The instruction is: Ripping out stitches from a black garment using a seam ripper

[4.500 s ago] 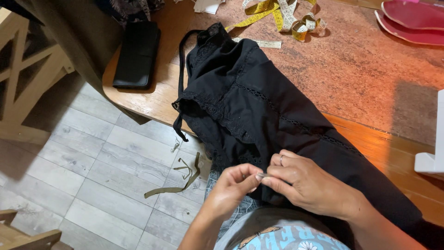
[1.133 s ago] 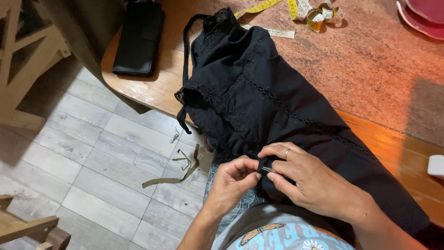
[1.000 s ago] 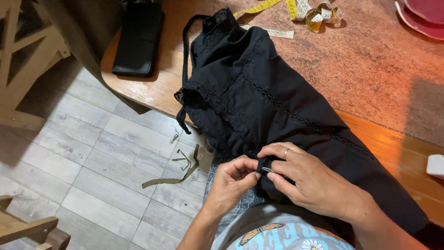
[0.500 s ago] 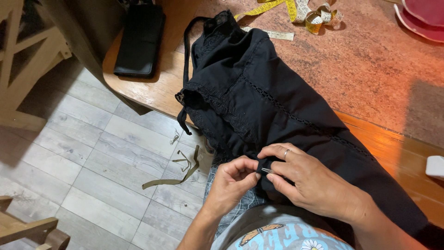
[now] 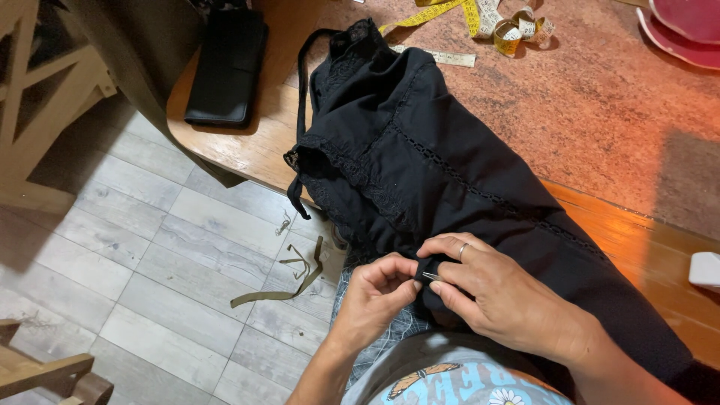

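Black dress (image 5: 450, 172), soft cotton with lacy openwork bands, lies across a speckled table (image 5: 600, 112) toward lower right. At lower centre, the left hand (image 5: 375, 296) and right hand (image 5: 502, 300) pinch its hem around a thin metal pin (image 5: 431, 277).

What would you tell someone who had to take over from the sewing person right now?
Left hand: fingertips pinch the hem of the black garment.
Right hand: holds the same fold, with a thin metal pin or needle between the two hands.
The garment lies across the wooden table and into the lap.
A yellow tape measure lies at the far end.
Any stitching done is too small to tell.
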